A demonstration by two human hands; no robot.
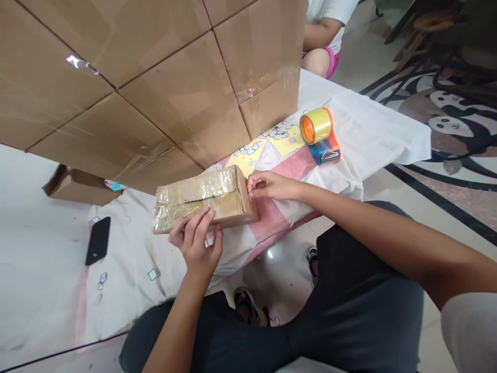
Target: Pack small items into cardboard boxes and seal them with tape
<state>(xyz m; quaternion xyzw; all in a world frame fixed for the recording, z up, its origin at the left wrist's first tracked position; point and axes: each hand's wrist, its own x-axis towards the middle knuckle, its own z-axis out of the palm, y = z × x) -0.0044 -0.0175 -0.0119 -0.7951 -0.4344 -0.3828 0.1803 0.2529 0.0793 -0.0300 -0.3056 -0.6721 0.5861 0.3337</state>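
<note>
A small cardboard box [202,199] lies on the cloth-covered surface, with shiny clear tape across its top and a dark slit along the middle seam. My left hand [198,243] grips its near side, fingertips on the top edge and thumb against the front face. At the box's right end, my right hand [272,185] has its thumb and fingers pinched together close to the end face. Whatever may be between those fingertips is too small to make out. To the right of the box rests a tape dispenser [322,147], orange and blue, with a yellowish roll of tape [317,126].
Stacked large cardboard boxes [178,88] form a wall behind the small box. Left are an open carton [83,187] and a black phone [98,241] on the patterned cloth [128,290]. Another person [324,31] sits beyond the stack. A wooden stool [430,23] stands far right.
</note>
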